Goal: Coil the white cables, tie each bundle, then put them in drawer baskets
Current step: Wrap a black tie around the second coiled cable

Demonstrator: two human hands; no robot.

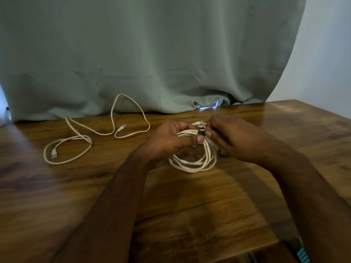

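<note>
Fingers (191, 128) of left hand (171, 139) and right hand (233, 137) pinching a black tie (201, 133) around the coiled white cable (193, 160), loose white cable (85, 137) left of them on the wooden bench (190, 205)

Dim, soft frame; daylight glares under the curtain (152, 54), sheen on the table (190, 205), edges bowed.

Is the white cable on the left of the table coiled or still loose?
Loose. The left cable lies sprawled in open, uneven loops on the table, both plugs free, no tie visible, neither hand touching it.
</note>
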